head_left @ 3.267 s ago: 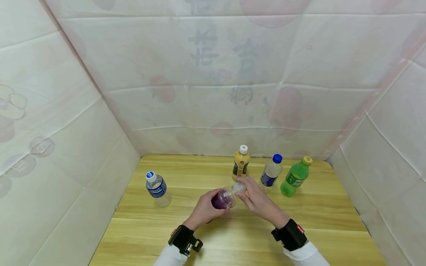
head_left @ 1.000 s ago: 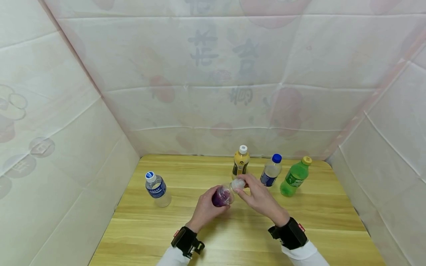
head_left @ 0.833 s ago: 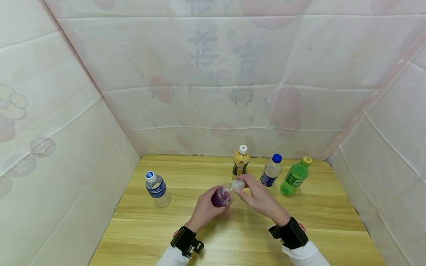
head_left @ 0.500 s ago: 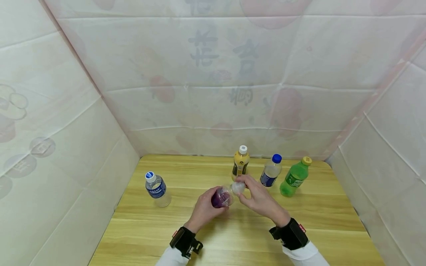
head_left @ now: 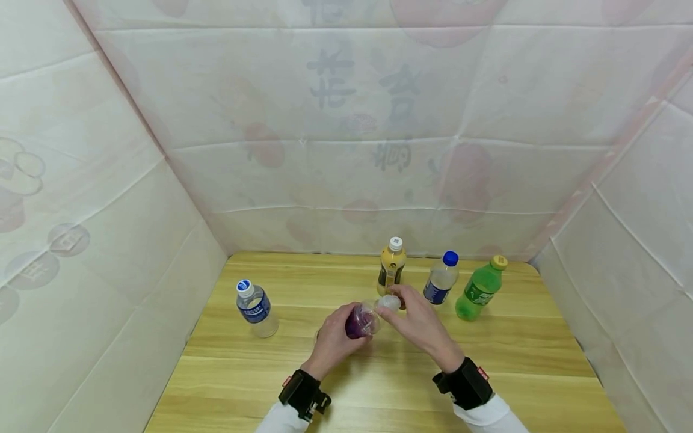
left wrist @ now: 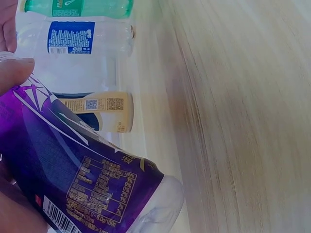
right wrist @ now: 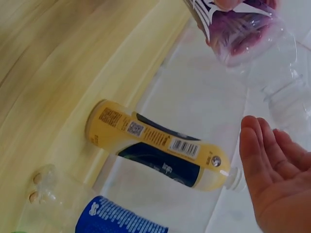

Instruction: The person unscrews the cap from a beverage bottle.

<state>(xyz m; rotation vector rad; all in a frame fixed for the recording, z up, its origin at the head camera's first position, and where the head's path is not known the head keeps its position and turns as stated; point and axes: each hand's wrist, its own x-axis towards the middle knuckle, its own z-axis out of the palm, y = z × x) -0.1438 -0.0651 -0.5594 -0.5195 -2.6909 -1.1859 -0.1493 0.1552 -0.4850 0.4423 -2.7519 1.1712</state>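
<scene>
My left hand (head_left: 334, 341) grips a clear bottle with a purple label (left wrist: 82, 150), held tilted above the table with its neck toward the right. Around its body, the fingers and thumb are curled. At the neck end sits a whitish translucent cap (head_left: 389, 302). My right hand (head_left: 421, 323) is at this cap, its thumb on the near side and its fingers on the far side. In the right wrist view, the fingertips (right wrist: 251, 124) lie close by the neck, and the thumb is hidden. Exact contact there is hard to see.
Behind the hands stands a yellow bottle (head_left: 392, 267) with a white cap. To its right are a clear bottle (head_left: 442, 279) with a blue cap and a green bottle (head_left: 482, 288). Another clear bottle (head_left: 257, 308) stands left on the wooden table (head_left: 227, 385). Cloth walls (head_left: 346, 180) enclose the table.
The right hand has turned back and forth at the cap, its wrist now slightly further left. The left hand and its bottle have shifted only a little. The standing bottles have not moved.
</scene>
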